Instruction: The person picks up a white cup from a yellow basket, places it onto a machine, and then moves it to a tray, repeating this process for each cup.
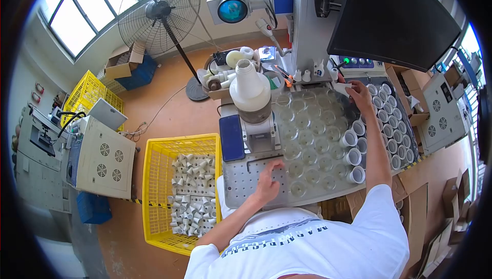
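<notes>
My left hand rests over the perforated metal plate, with its index finger stretched out near a black hex key. I see nothing held in it. Reaching to the far right of the bench, my right hand has its fingers closed on a white tapered plastic part. Beyond the hex key, a white funnel-shaped piece stands upright on a metal fixture. Beside that fixture lies a dark blue phone. Rows of clear round cups cover the bench between my hands.
White cups stand in rows on the right. A yellow crate on the left holds many small white parts. A monitor and a lens head hang above the bench. A box of parts sits behind.
</notes>
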Tool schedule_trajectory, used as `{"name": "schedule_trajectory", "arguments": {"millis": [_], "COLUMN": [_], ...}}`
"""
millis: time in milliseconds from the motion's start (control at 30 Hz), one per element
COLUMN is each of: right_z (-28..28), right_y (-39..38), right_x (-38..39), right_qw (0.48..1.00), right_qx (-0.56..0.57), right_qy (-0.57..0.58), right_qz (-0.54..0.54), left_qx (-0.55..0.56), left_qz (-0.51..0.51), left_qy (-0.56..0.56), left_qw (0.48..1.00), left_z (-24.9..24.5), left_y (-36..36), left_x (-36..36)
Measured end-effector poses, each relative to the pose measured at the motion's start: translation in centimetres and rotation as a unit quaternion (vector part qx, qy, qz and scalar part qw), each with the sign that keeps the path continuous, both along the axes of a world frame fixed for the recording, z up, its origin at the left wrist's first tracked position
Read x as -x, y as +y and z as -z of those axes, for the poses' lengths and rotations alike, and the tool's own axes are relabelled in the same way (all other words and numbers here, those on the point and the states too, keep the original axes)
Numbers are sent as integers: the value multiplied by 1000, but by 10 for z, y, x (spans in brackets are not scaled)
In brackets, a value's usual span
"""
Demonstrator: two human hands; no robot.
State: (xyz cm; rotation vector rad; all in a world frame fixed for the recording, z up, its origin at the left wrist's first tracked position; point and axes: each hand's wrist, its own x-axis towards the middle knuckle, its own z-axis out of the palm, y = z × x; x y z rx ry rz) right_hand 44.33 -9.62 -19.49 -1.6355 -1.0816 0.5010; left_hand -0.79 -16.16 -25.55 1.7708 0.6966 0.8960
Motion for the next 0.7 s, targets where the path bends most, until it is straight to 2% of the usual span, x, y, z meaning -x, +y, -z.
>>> {"name": "schedule_trajectory", "arguments": {"millis": [100, 700], "right_z": [5, 6], "right_y": [-2, -6], "right_x": [-4, 3], "right_qw": [1000, 1000], "right_qx": [17, 23], "right_qy": [2, 13], "right_qz": [-5, -14], "left_qx": [-10, 1], "left_qz": [-33, -26], "left_qy": [62, 25], "left_qw": [997, 999], "left_z": [19, 14], "left_y": [-9, -6], "left_x": [2, 7]}}
